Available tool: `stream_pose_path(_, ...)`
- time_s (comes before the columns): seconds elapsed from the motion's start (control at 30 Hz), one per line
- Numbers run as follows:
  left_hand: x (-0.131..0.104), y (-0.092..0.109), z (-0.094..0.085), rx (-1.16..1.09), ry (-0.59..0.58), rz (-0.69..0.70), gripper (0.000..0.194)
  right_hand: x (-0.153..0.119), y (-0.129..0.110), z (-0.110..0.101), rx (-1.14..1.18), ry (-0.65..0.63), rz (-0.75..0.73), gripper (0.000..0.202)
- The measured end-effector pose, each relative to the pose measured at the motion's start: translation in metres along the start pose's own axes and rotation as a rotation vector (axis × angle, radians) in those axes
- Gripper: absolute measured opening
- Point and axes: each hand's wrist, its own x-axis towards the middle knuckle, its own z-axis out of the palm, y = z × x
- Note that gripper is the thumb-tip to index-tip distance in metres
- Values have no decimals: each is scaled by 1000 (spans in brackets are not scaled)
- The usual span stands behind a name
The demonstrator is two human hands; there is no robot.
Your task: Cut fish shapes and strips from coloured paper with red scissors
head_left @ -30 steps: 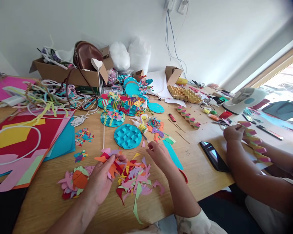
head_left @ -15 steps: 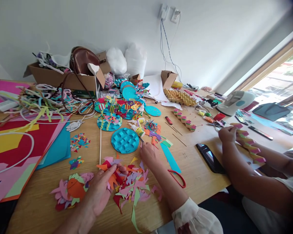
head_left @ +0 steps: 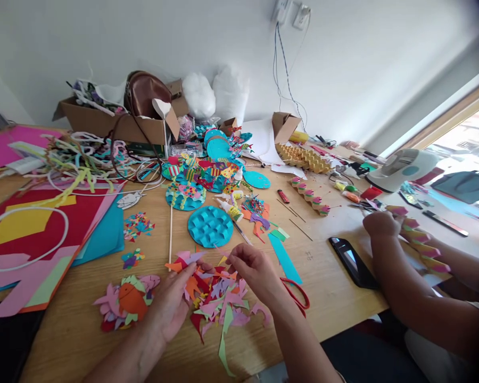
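Note:
My left hand is closed on several coloured paper scraps, pink, orange and purple, at the left edge of a loose pile of paper scraps. Over the pile's upper right side is my right hand, thumb and fingers pinched together; what they hold, if anything, is too small to make out. A round blue disc with curled paper scales lies just beyond my hands. Right of it rest a thin dark pen-like tool and a glue bottle. Left of my left hand are stacked paper fish cut-outs.
Red-handled scissors lie beside my right forearm. A phone is further right, near another person's arms working on a pink-and-yellow folded paper strip. Coloured paper sheets cover the left side; decorated discs stand behind.
My right hand has let go of the pen-like tool, now lying by the disc, and has come down to the scraps. My left hand still holds its scraps. The view has shifted slightly left.

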Motion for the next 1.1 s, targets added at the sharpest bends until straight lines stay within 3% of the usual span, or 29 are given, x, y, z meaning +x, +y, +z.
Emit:
stream_pose_path(0.1,4,10,-4,-13,15,93,11,-12,-5,-1,-257,-41,-128,13)
stream_pose_path(0.17,7,20,-6,-51,93,177,14,-18,-5,-5,-456,-128,-157,15)
stream_pose_path(0.23,8,30,-7,-67,126,217,19,-22,-2,-9,-624,-192,-109,15)
stream_pose_path(0.33,7,37,-7,-73,124,231,22,-22,2,-11,-733,-173,-30,14)
stream_pose_path(0.57,7,35,-5,-132,89,188,26,-4,-10,18,-593,-165,-113,12)
stream_pose_path(0.7,5,35,-4,-198,52,106,29,2,-15,40,-276,-93,-65,22)
stream_pose_path(0.8,3,37,-2,-298,30,53,32,3,-14,56,139,-297,-9,39)
stream_pose_path(0.87,1,38,-1,-343,32,36,33,4,-10,66,318,-408,10,31)
stream_pose_path(0.97,0,39,-2,-369,17,22,33,5,-1,72,279,-360,20,12)
stream_pose_path(1.1,2,39,-8,-340,-1,107,31,1,6,61,149,-323,26,19)
